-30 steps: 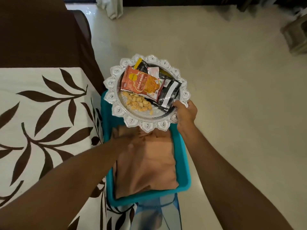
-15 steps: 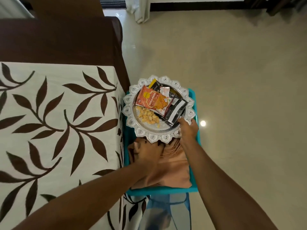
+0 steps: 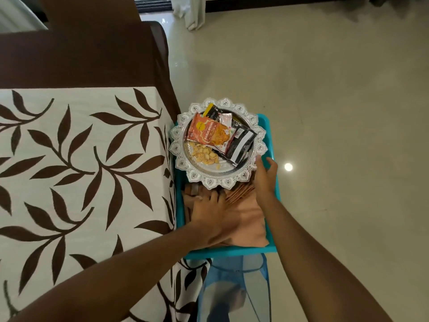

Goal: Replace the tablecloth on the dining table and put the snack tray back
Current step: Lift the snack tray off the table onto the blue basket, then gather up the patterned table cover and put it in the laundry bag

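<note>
The silver snack tray [image 3: 184, 162], with an ornate rim, holds snack packets and loose nuts. It sits on the far end of a teal plastic basket [image 3: 267, 126] just off the table's right edge. My right hand [image 3: 264, 175] is at the tray's near-right rim, thumb touching the rim and fingers loosely spread. My left hand [image 3: 209, 211] rests flat, fingers spread, on the folded peach cloth [image 3: 246, 219] in the basket's near half. A white tablecloth with brown leaves [image 3: 76, 173] covers the table on the left.
A dark brown surface [image 3: 81, 59] lies beyond the leaf-print cloth. A blue mesh hamper [image 3: 234, 289] stands below the basket's near edge. Beige tiled floor [image 3: 336, 112] spreads to the right. A curtain hem [image 3: 192, 12] hangs at the top.
My right hand has loosened from its grip on the tray rim, and the tray now rests on the basket. My left hand stays on the peach cloth. The view has shifted left and back.
</note>
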